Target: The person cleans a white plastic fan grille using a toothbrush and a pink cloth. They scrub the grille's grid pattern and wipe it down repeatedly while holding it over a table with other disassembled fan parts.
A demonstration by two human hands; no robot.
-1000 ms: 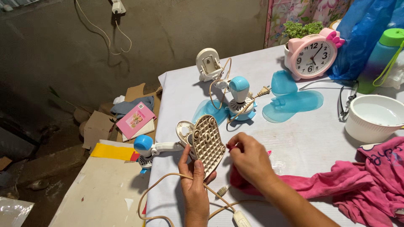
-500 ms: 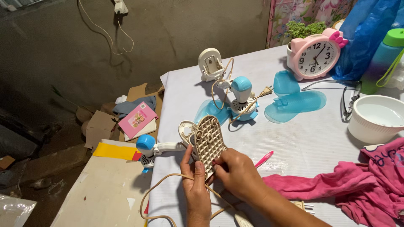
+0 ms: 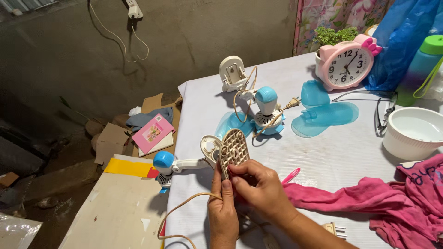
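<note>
Cream plastic base plate (image 3: 233, 152), ribbed and holed on the underside, held upright above the near edge of the tabletop (image 3: 332, 157), just in front of the person. It belongs to a small clip fan: white arm and blue motor head (image 3: 164, 161) hang off to the left past the tabletop edge.

Left hand (image 3: 222, 210) pinches the plate's lower edge, thumb up its face; beige cord (image 3: 184, 207) loops under this hand. Right hand (image 3: 258, 186) has its grip pressed together on the plate's lower right side, fingertips on the ribs.

Judgement: work at the plate goes best with the left hand holding steady and low, the right applying small, even pressure, and the cord kept slack.

Nearby: pink toothbrush (image 3: 290, 176) just right of the hands, pink cloth (image 3: 369, 198), second blue fan (image 3: 266, 108) with loose blue blades (image 3: 325, 113), pink alarm clock (image 3: 348, 62), white bowl (image 3: 413, 131).
</note>
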